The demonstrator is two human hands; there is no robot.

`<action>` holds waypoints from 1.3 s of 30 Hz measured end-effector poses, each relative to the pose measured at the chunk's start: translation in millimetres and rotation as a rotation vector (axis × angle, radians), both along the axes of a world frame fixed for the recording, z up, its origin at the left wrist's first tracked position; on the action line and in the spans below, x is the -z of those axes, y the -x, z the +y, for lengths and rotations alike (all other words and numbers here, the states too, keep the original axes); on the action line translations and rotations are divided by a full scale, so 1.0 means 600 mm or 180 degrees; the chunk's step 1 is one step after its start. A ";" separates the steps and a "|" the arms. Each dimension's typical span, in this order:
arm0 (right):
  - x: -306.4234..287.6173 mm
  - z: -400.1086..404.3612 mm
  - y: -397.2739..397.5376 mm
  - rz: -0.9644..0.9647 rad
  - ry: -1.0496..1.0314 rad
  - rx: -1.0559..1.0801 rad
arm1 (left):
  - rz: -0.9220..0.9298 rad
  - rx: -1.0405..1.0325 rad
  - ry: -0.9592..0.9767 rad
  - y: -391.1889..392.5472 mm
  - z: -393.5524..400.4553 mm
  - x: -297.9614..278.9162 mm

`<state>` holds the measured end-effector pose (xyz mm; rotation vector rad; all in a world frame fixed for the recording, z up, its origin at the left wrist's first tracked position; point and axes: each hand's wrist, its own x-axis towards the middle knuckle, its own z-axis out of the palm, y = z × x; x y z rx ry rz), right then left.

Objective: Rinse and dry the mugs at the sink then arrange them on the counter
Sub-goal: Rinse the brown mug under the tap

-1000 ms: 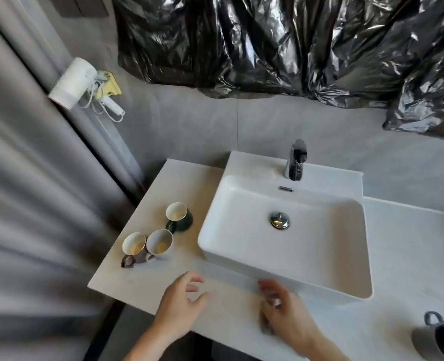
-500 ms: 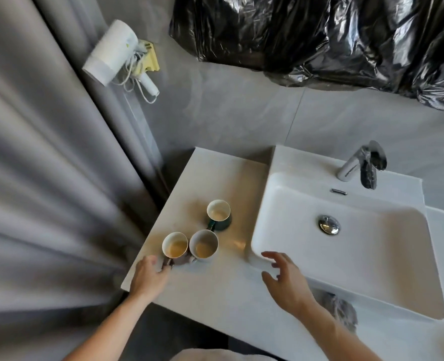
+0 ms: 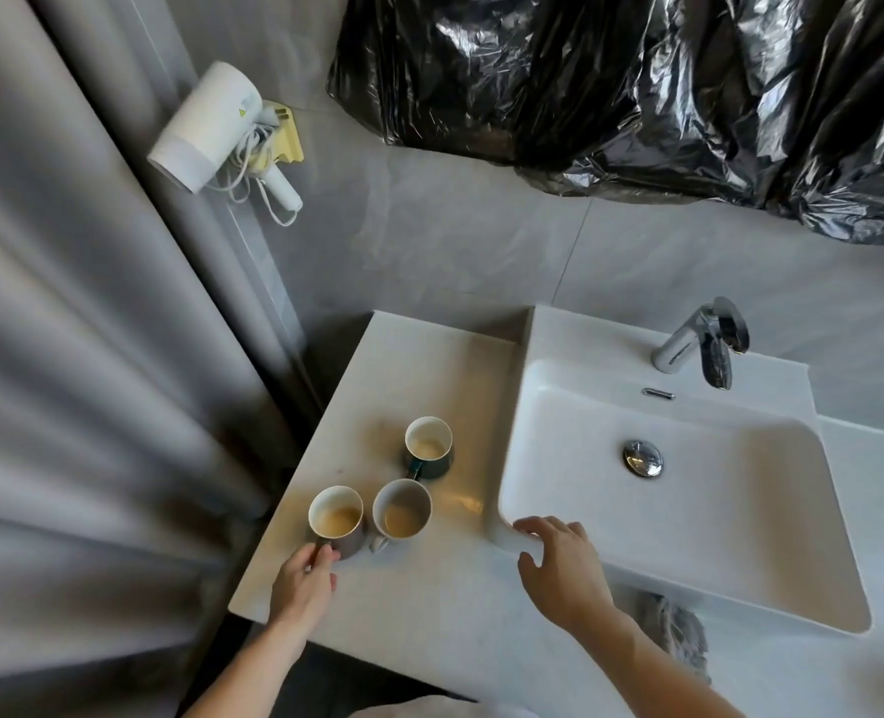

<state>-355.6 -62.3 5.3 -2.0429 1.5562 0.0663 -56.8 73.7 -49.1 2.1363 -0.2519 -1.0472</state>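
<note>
Three used mugs stand together on the white counter [image 3: 429, 619] left of the sink [image 3: 525, 406]. A dark green mug [image 3: 428, 449] is farthest back. In front of it are a white mug [image 3: 402, 515] and, to its left, a grey-brown mug [image 3: 336, 518]; both hold brownish residue. My left hand [image 3: 302, 583] pinches the grey-brown mug's handle at its near side, and the mug still rests on the counter. My right hand [image 3: 564, 567] hovers with fingers spread at the sink's front left corner, holding nothing.
A chrome faucet [image 3: 698, 344] stands at the back of the basin. A grey cloth [image 3: 673, 634] lies on the counter before the sink, beside my right forearm. A white hair dryer [image 3: 212, 127] hangs on the wall. Black plastic sheeting [image 3: 636, 85] covers the wall above.
My view swung left toward the mugs. My left hand reached from the counter's front edge to the grey-brown mug's handle. My right hand left the cloth and rose to the sink's corner.
</note>
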 end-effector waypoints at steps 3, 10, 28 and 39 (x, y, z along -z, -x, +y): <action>-0.001 -0.005 0.015 0.0394 0.0213 0.0032 | -0.0106 -0.0133 0.0158 -0.004 0.013 -0.039; 0.019 -0.004 0.070 0.0263 -0.0010 -0.0026 | -0.0530 0.0493 0.0736 -0.010 -0.007 -0.170; -0.193 -0.267 0.298 -0.1593 0.0093 0.1930 | 0.0403 0.2166 0.0860 0.359 -0.384 -0.203; -0.242 -0.421 0.287 -0.2430 -0.0650 0.2221 | 0.0236 0.2590 0.0472 0.470 -0.506 -0.207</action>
